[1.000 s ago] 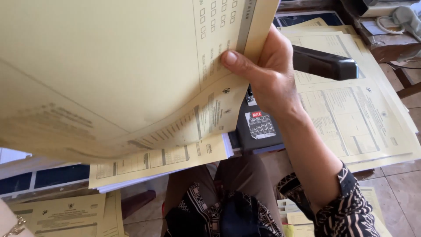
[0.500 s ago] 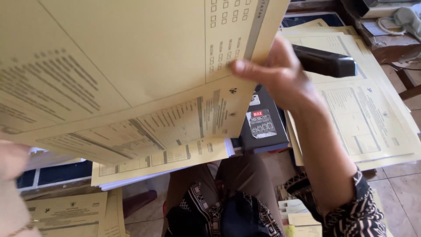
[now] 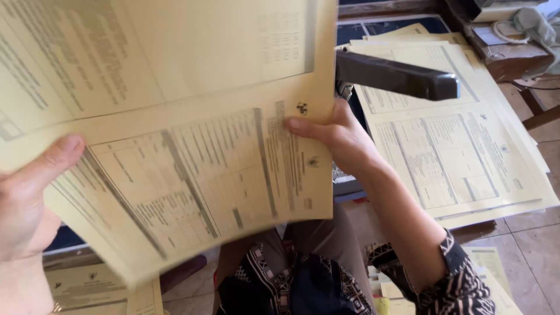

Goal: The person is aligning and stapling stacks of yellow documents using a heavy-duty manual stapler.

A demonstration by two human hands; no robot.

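I hold a sheaf of large pale-yellow printed forms (image 3: pixel 192 151) up in front of me, fanned into several sheets. My left hand (image 3: pixel 32 204) grips its lower left edge, thumb on the front. My right hand (image 3: pixel 335 137) holds the right edge, thumb pressed on the printed columns. Just above the right hand lies a long black stapler (image 3: pixel 396 76), partly hidden behind the sheets.
More yellow forms (image 3: pixel 461 151) are spread in a stack at the right on a low surface. A dark box with a cable (image 3: pixel 507 44) sits at the top right. Loose forms (image 3: pixel 87 289) lie on the tiled floor (image 3: pixel 531 251). My patterned clothing fills the bottom centre.
The sheaf has dropped and swung towards me. My left hand has come into view on its left edge, and the right hand has shifted down along the right edge.
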